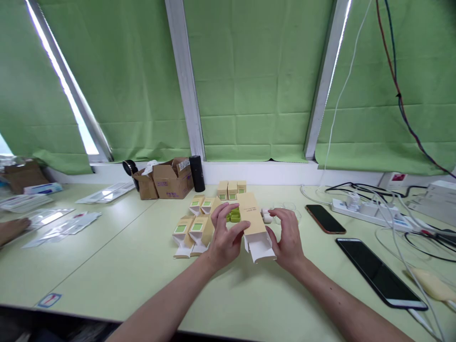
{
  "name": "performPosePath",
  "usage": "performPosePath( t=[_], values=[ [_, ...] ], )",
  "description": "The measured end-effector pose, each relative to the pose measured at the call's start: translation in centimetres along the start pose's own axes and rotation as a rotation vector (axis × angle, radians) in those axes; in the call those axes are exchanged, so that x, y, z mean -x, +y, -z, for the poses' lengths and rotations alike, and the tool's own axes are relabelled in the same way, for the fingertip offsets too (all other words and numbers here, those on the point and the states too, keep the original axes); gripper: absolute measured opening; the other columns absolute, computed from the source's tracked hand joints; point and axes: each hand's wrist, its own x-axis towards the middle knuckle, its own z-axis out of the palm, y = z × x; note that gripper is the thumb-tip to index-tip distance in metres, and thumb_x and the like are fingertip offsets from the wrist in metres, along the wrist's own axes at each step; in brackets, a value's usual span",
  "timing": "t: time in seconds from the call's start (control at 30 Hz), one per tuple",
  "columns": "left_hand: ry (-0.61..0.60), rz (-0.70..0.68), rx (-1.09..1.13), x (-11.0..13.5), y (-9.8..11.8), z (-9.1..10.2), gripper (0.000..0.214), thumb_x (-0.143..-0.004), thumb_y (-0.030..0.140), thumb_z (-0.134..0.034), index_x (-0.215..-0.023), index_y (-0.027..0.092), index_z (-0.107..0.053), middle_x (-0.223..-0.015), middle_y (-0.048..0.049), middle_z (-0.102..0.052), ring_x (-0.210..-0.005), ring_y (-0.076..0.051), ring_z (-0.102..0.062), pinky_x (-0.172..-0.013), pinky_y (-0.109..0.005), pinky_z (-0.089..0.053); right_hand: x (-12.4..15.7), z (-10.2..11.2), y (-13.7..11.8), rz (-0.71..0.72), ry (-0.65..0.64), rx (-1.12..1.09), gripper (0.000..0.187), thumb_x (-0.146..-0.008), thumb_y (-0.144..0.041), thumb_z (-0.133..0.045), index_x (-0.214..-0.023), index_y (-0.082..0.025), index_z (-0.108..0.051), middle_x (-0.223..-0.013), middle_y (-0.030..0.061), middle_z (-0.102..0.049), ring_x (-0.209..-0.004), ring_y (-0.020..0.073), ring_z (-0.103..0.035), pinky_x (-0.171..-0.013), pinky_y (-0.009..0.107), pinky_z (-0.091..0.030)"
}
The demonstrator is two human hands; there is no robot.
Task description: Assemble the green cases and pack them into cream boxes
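A small tan cardboard box is held tilted over the table, its white end flaps folded out toward me. My left hand is closed on the box's left side, thumb on its face. At its right side, my right hand is spread in a curve, with the thumb at the flap edge; whether it presses there I cannot tell. Behind the box, green pieces and a white round item show in part. Similar boxes with green windows stand to the left, the front ones with flaps out.
More small boxes stand farther back. Brown cartons and a black cylinder line the wall. On the right lie two phones, a power strip and cables. Another person's hand is by plastic bags at far left.
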Motion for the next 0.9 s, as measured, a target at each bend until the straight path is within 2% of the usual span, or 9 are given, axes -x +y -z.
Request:
performPosePath(
  t=[0.23,0.37,0.43,0.57,0.7,0.8,0.9],
  values=[
    [-0.054,-0.047,0.081,0.3,-0.1,0.1,0.025,-0.09,0.013,-0.062,-0.106,0.032,-0.065,-0.145,-0.0089,-0.057,-0.144,-0.033,-0.045,-0.117,-0.061,-0.042,0.0,-0.1,0.2,0.01,-0.004,0.011,0.036,-0.099,-0.018,-0.054,-0.134,-0.024,-0.048,-0.117,0.0125,-0.063,-0.109,0.032,-0.058,-0.092,0.052,-0.049],
    [-0.063,-0.049,0.158,0.0,0.3,0.3,0.036,-0.09,0.014,-0.062,-0.121,0.031,-0.057,-0.152,-0.0129,-0.052,-0.142,-0.033,-0.051,-0.123,-0.065,-0.032,-0.1,0.0,0.0,0.024,0.0,0.01,0.039,-0.098,-0.018,-0.054,-0.136,-0.025,-0.048,-0.119,0.0129,-0.062,-0.111,0.0323,-0.058,-0.093,0.052,-0.05],
    [-0.077,-0.008,0.214,-0.3,0.6,0.4,0.044,-0.089,0.017,-0.065,-0.13,0.03,-0.051,-0.15,-0.0158,-0.053,-0.141,-0.033,-0.052,-0.123,-0.065,-0.034,-0.1,0.1,0.0,0.028,-0.001,0.0,0.041,-0.098,-0.017,-0.054,-0.138,-0.025,-0.047,-0.122,0.0132,-0.061,-0.113,0.0326,-0.058,-0.095,0.053,-0.05],
    [-0.067,0.146,0.369,-0.6,0.8,0.3,0.05,-0.092,0.024,-0.068,-0.138,0.026,-0.049,-0.139,-0.0161,-0.058,-0.138,-0.034,-0.053,-0.116,-0.058,-0.045,-0.1,0.1,0.0,0.024,0.0,-0.034,0.043,-0.097,-0.016,-0.055,-0.138,-0.025,-0.048,-0.125,0.014,-0.059,-0.118,0.0332,-0.057,-0.098,0.055,-0.05],
    [-0.03,0.429,0.649,-0.4,0.5,-0.6,0.057,-0.096,0.037,-0.07,-0.146,0.025,-0.045,-0.147,-0.0164,-0.052,-0.135,-0.032,-0.055,-0.114,-0.049,-0.048,-0.2,0.1,-0.1,-0.002,-0.014,-0.066,0.043,-0.097,-0.017,-0.055,-0.138,-0.025,-0.048,-0.129,0.0151,-0.057,-0.121,0.034,-0.057,-0.1,0.058,-0.051],
    [0.005,0.613,0.844,-0.5,0.3,-1.0,0.072,-0.093,0.045,-0.075,-0.152,0.029,-0.037,-0.149,-0.015,-0.05,-0.123,-0.027,-0.062,-0.106,-0.043,-0.052,-0.1,0.1,-0.1,-0.028,-0.031,-0.111,0.044,-0.098,-0.018,-0.054,-0.141,-0.025,-0.047,-0.133,0.0156,-0.054,-0.126,0.034,-0.056,-0.103,0.06,-0.051],
    [0.026,0.727,0.956,-0.9,0.4,-0.9,0.076,-0.089,0.048,-0.079,-0.149,0.03,-0.036,-0.146,-0.0139,-0.048,-0.108,-0.023,-0.066,-0.096,-0.039,-0.057,0.0,0.0,-0.3,-0.049,-0.057,-0.167,0.046,-0.099,-0.018,-0.053,-0.144,-0.027,-0.045,-0.137,0.0156,-0.051,-0.13,0.0338,-0.053,-0.105,0.06,-0.052]
  ],
)
